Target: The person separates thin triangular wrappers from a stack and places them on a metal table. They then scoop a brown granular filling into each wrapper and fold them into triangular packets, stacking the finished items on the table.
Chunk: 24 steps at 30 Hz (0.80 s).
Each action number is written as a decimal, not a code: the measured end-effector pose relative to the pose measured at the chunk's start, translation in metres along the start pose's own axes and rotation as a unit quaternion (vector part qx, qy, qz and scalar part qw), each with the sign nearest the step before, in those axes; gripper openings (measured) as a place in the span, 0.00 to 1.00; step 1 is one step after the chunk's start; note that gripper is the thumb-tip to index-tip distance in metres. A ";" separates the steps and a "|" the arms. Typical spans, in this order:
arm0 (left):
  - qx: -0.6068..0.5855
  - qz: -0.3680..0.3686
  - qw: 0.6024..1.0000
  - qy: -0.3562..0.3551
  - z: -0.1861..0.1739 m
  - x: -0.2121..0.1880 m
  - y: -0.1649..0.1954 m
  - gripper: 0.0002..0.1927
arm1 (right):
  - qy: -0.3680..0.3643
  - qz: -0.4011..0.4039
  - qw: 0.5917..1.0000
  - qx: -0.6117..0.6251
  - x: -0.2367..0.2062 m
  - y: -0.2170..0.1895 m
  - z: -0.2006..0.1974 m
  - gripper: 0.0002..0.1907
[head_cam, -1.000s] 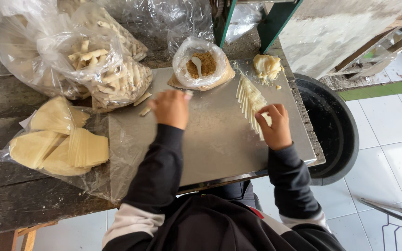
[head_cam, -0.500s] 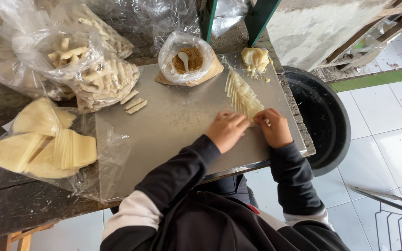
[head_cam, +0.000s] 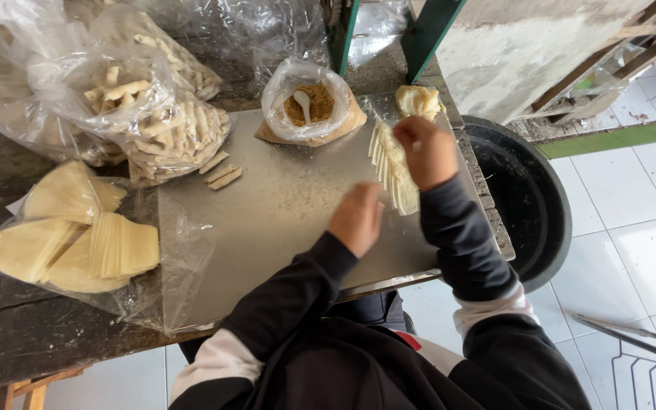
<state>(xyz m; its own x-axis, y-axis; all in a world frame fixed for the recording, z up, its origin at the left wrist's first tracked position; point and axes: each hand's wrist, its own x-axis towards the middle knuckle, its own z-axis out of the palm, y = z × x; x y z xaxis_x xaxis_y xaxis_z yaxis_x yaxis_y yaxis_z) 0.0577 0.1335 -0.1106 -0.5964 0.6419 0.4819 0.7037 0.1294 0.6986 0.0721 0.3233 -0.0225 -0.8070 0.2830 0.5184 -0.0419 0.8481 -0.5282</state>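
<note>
The right hand (head_cam: 428,152) rests curled on the far end of the wrapper row (head_cam: 393,168), fingers pressing the top sheets; whether it grips one, I cannot tell. The row fans out beneath it and toward the left hand (head_cam: 357,219), which hovers loosely curled, empty, just beside the row's near end. Beyond the right hand lies a dough lump (head_cam: 417,100); left of it, the filling bag (head_cam: 309,106).

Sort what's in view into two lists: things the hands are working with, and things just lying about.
In the work:
- right hand on the fanned row of pale wrappers
- left hand just beside that row
- metal sheet under them
- bag of brown filling with spoon

Lying about:
- bags of rolled sticks
- bagged wrapper stacks
- black tub
</note>
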 end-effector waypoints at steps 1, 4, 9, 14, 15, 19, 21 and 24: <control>-0.001 -0.078 0.996 0.037 -0.012 -0.001 -0.005 0.13 | -0.033 0.001 0.999 0.018 -0.001 -0.015 0.016 0.06; -0.059 -0.210 0.972 0.083 -0.053 -0.002 -0.029 0.19 | -0.152 -0.028 0.982 0.106 0.000 -0.051 0.050 0.06; -0.028 -0.242 0.969 0.036 -0.077 -0.001 -0.051 0.20 | -0.032 -0.083 0.994 0.061 0.047 -0.076 0.077 0.06; -0.051 -0.241 0.968 0.048 -0.080 -0.002 -0.061 0.10 | -0.135 -0.235 0.961 -0.056 0.117 -0.079 0.104 0.12; -0.054 -0.252 0.965 0.046 -0.082 -0.004 -0.062 0.09 | -0.157 -0.269 0.947 -0.078 0.126 -0.081 0.109 0.13; -0.067 -0.230 0.969 0.058 -0.087 -0.007 -0.065 0.07 | -0.224 -0.302 0.917 -0.135 0.146 -0.091 0.120 0.10; -0.067 -0.226 0.970 0.049 -0.088 -0.006 -0.067 0.07 | -0.252 -0.307 0.906 -0.147 0.150 -0.091 0.123 0.07; -0.070 -0.210 0.974 0.057 -0.088 -0.004 -0.068 0.06 | -0.257 -0.291 0.916 -0.100 0.151 -0.091 0.121 0.04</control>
<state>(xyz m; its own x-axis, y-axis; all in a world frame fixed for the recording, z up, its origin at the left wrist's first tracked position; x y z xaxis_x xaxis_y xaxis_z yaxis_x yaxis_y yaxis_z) -0.0220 0.0556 -0.1139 -0.8645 0.4659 0.1884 0.3341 0.2529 0.9079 -0.1172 0.2345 0.0226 -0.8553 -0.4477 0.2608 -0.4858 0.8679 -0.1035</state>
